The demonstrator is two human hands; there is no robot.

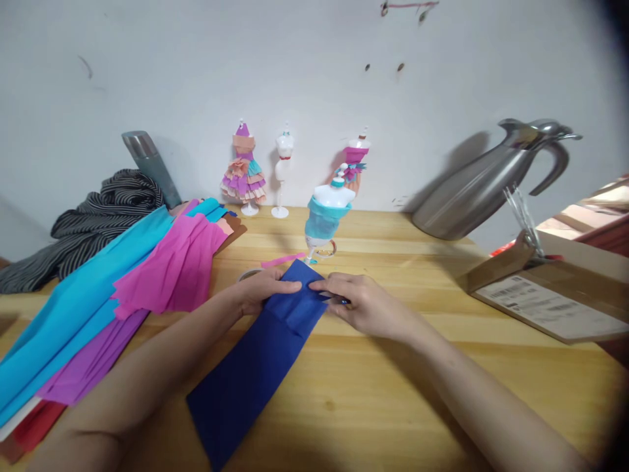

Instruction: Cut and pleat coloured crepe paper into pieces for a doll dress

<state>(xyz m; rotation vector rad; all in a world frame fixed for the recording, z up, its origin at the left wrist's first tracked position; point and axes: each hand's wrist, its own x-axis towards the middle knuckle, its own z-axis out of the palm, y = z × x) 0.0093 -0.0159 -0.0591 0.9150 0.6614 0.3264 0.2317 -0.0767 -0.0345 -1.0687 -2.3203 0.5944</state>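
A long strip of dark blue crepe paper (253, 367) runs from the table's front up to my hands, its far end folded over. On its left edge my left hand (268, 288) is closed, thumb lying on top. At the right edge my right hand (356, 301) is closed around what looks like small scissors (339, 300), mostly hidden by the fingers; its fingertips press on the paper. Just beyond the paper stands a small white dress form (334, 196) wrapped in turquoise crepe paper. A roll of tape (248, 274) is partly hidden behind my left hand.
Crepe paper sheets in turquoise, pink (171, 269) and purple lie at left, beside a striped cloth (108, 210) and a flask (152, 164). More dress forms (243, 170) line the wall. On the right are a steel jug (472, 190) and a cardboard box (555, 288).
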